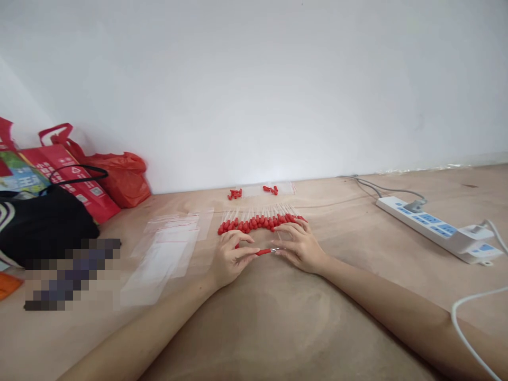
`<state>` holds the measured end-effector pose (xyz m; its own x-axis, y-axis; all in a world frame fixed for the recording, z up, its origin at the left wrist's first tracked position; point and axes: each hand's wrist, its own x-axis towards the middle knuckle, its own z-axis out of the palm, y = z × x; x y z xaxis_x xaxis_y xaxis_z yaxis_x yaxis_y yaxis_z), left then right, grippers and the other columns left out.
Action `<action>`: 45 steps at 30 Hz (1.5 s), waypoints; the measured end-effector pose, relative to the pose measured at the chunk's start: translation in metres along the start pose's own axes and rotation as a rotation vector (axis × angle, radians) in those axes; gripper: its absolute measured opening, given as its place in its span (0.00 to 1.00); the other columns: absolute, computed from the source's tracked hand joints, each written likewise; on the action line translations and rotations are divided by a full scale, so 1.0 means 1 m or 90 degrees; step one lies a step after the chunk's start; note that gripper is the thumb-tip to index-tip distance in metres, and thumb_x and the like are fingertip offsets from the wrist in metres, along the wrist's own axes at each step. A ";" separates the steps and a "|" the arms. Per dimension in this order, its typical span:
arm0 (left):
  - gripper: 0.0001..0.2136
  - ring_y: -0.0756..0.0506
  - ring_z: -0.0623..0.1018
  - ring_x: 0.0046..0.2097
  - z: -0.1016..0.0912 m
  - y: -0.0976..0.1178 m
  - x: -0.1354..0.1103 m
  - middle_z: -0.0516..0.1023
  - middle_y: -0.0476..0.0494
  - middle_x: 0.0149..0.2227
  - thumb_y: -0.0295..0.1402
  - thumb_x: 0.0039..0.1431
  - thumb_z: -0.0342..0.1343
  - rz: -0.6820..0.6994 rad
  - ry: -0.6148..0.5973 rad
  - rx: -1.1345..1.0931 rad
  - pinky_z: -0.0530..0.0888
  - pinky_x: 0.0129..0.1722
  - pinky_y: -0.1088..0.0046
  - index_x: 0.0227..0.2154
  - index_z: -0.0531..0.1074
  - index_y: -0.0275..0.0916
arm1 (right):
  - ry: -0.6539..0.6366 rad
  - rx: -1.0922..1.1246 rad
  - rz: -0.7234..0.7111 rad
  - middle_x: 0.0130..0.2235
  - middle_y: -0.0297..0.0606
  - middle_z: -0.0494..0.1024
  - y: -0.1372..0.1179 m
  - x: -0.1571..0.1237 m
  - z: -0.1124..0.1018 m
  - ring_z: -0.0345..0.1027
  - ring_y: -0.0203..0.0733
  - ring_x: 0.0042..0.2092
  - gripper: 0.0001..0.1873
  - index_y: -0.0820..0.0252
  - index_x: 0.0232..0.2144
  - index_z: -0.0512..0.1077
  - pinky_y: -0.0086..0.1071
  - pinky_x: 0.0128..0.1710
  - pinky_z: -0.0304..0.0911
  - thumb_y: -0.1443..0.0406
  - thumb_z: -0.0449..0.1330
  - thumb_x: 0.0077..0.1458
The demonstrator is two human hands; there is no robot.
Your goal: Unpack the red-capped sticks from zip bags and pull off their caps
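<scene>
Pinching just below centre frame, the left hand [232, 259] has the slim red piece with a silver tip [263, 252] at its fingertips; the right hand [304, 247] curls fingers at that tip, its grip unclear.

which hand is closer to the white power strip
Right: the right hand is left of the power strip, with some table between them. The left hand is farther left, past the right hand, pinching a red piece.
</scene>
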<state>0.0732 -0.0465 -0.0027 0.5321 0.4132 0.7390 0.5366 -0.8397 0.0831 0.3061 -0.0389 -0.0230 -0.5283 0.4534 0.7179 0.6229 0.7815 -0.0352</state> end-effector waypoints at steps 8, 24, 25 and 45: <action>0.13 0.43 0.67 0.50 0.005 0.003 0.003 0.71 0.42 0.46 0.35 0.54 0.53 -0.038 -0.126 0.034 0.64 0.49 0.60 0.43 0.70 0.42 | 0.010 0.014 -0.001 0.41 0.38 0.72 -0.006 0.004 0.001 0.62 0.40 0.44 0.08 0.57 0.30 0.71 0.44 0.50 0.46 0.62 0.54 0.54; 0.07 0.44 0.70 0.50 0.014 0.009 0.004 0.77 0.45 0.40 0.31 0.58 0.48 -0.003 -0.126 0.028 0.58 0.54 0.55 0.31 0.71 0.39 | -0.034 0.007 -0.024 0.34 0.33 0.75 -0.015 0.008 0.001 0.61 0.39 0.41 0.08 0.54 0.31 0.72 0.44 0.49 0.44 0.63 0.53 0.55; 0.07 0.44 0.71 0.50 0.013 0.010 0.004 0.77 0.45 0.40 0.31 0.58 0.48 0.000 -0.123 0.029 0.57 0.54 0.55 0.31 0.71 0.39 | -0.029 0.009 -0.032 0.33 0.33 0.75 -0.015 0.008 0.001 0.61 0.39 0.41 0.08 0.54 0.30 0.72 0.44 0.50 0.44 0.63 0.53 0.55; 0.08 0.45 0.74 0.44 0.006 0.017 0.004 0.77 0.51 0.27 0.27 0.58 0.46 -0.006 -0.136 0.049 0.54 0.53 0.57 0.27 0.69 0.40 | -0.022 -0.013 -0.059 0.27 0.31 0.73 -0.016 0.006 -0.003 0.61 0.37 0.37 0.10 0.55 0.26 0.71 0.44 0.50 0.44 0.63 0.52 0.55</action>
<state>0.0885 -0.0569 -0.0021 0.6489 0.4929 0.5797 0.5866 -0.8093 0.0315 0.2949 -0.0499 -0.0159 -0.6034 0.3941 0.6932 0.5822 0.8117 0.0454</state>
